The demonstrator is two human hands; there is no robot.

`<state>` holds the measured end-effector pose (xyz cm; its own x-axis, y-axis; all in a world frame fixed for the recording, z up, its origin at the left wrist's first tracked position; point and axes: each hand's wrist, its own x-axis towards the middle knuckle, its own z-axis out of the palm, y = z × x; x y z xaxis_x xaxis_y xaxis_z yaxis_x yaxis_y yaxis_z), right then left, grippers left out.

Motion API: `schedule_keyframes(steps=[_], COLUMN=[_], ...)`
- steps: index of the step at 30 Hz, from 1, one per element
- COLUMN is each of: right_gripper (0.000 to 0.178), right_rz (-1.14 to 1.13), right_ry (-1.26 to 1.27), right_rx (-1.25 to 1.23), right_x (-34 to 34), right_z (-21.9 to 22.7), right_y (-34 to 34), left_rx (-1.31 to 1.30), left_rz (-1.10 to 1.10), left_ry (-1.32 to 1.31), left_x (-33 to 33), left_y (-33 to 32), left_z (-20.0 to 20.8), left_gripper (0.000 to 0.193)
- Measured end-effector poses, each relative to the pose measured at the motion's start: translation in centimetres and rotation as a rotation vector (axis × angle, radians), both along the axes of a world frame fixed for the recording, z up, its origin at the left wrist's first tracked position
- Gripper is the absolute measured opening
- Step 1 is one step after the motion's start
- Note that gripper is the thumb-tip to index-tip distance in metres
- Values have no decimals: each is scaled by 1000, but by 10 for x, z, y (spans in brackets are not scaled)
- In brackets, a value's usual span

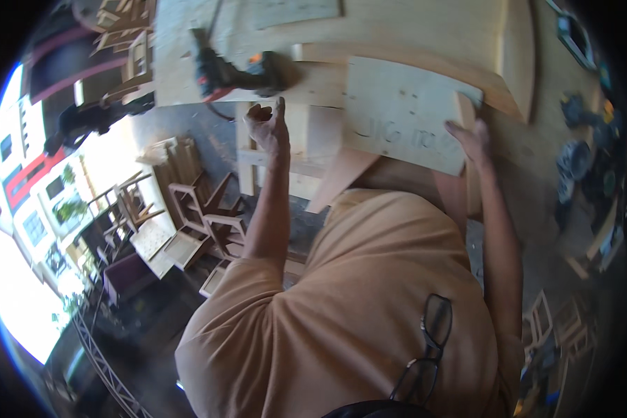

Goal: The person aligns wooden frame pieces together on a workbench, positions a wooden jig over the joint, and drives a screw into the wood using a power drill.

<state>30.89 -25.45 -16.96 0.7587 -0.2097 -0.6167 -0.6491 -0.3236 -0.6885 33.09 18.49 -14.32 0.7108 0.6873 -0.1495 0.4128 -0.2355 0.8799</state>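
My left hand is raised in front of the workbench edge, below a cordless drill. Its thumb points up, apart from the half-curled fingers, and nothing shows in it. My right hand grips the right edge of a pale plywood panel with handwriting on it. A narrow wooden strip runs along that edge, beneath or beside the hand. The drill, dark with red and orange parts, lies on its side on the bench, left of the panel.
The plywood-topped workbench carries a long board behind the panel. Wooden chair frames stand on the floor at left. Several power tools lie at far right. Eyeglasses hang from my tan shirt.
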Motion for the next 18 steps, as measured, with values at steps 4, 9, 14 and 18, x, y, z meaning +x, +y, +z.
schedule_keyframes(steps=[4, 9, 14, 18], right_gripper=[77, 81, 78, 74], right_rz=[-5, 6, -10, -95], right_ry=[98, 129, 78, 30], right_rx=[-145, -127, -123, 49], right_x=[3, 5, 3, 2], right_z=[-1, -3, -5, -2], right_y=[0, -4, -2, 1], left_rx=[300, 205, 175, -98], left_rz=[5, -160, -110, -176], left_ry=[-298, -477, -451, -393], left_x=[32, 89, 130, 106], left_y=[41, 51, 63, 45], left_z=[-13, -11, 14, 50], left_gripper=[58, 51, 35, 38])
